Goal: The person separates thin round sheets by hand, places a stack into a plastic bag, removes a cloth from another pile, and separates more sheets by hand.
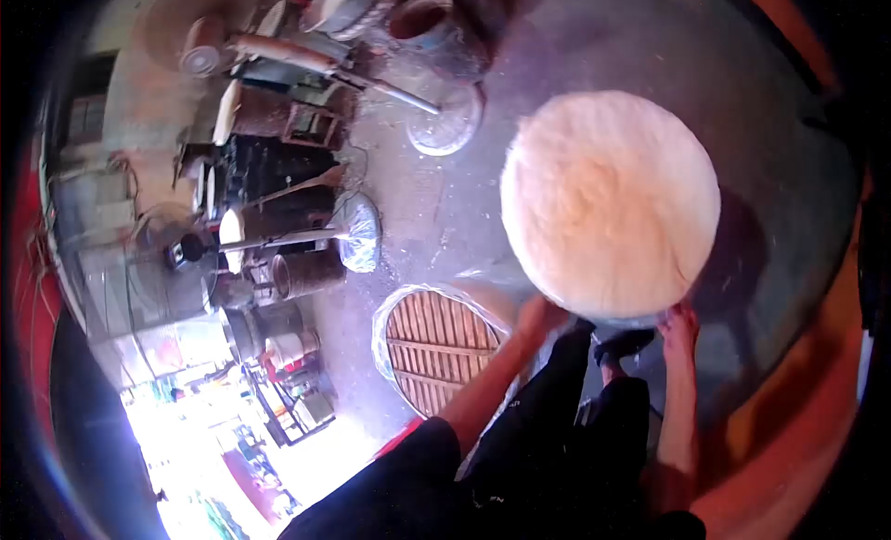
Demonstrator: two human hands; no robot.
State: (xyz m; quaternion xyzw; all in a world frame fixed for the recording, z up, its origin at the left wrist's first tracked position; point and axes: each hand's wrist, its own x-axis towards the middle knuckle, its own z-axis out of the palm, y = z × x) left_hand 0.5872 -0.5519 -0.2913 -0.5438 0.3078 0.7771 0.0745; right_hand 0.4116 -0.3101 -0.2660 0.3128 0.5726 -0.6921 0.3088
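A large round object with a pale, fluffy-looking top is held out in front of me above the floor. At its near left edge is my left hand, the fingers partly hidden under the rim. My right hand grips the near right edge, its fingers curled against the side. Lower left of the round object, a round container wrapped in clear plastic stands on the floor with a slatted wooden lid on top.
Stand fans, one with a round base and one with a plastic-wrapped base, stand at the left. Drums and a rusty barrel line that side. An orange-red surface curves along the right.
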